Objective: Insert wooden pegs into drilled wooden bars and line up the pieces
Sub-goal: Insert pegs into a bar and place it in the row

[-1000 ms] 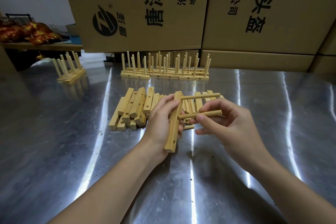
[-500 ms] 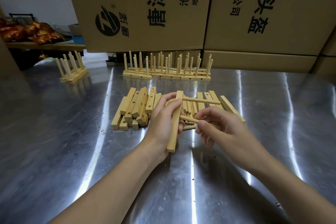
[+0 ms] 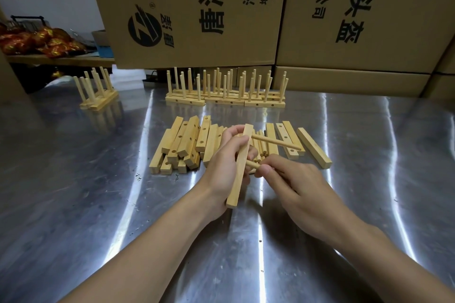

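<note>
While L hand [image 3: 219,170] is gripping a pale square wooden bar [image 3: 236,187] w/ one round peg [image 3: 278,143] pointing 3 o'clock, R hand [image 3: 295,184] is pinching a 2nd smooth dowel [image 3: 252,164] at it, 6 o'clock of loose-bar pile [image 3: 184,145].

One camera is riding on the person's head, looking forward and down at a shiny table [image 3: 73,204]. It is sitting close: the left hand [image 3: 219,170] and right hand [image 3: 295,187] are showing big in the middle of the frame, and boxes [image 3: 192,7] are filling the top.
</note>
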